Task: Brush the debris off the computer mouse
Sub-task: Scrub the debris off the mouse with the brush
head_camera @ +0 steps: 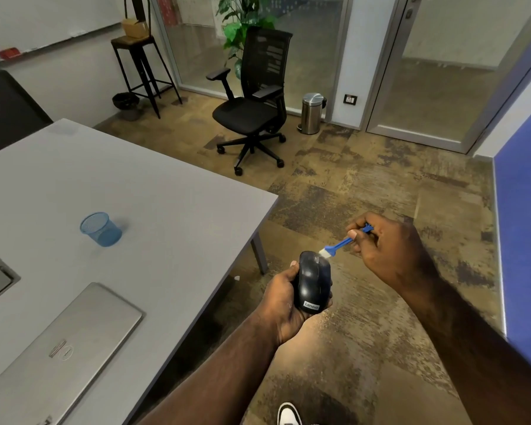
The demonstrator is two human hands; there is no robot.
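Both hands hold mouse (314,282) and brush (339,244) beyond table edge (255,228).

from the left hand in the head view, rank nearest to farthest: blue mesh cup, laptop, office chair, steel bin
1. Laptop, closed on the table, to the left of the left hand.
2. Blue mesh cup, on the table, farther left and ahead.
3. Office chair, on the floor across the room.
4. Steel bin, by the glass wall, just past the chair.

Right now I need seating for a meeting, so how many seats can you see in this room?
3: a black office chair by the glass wall, a tall stool against the whiteboard wall, and a dark chair back behind the table's far-left edge, partly cropped.
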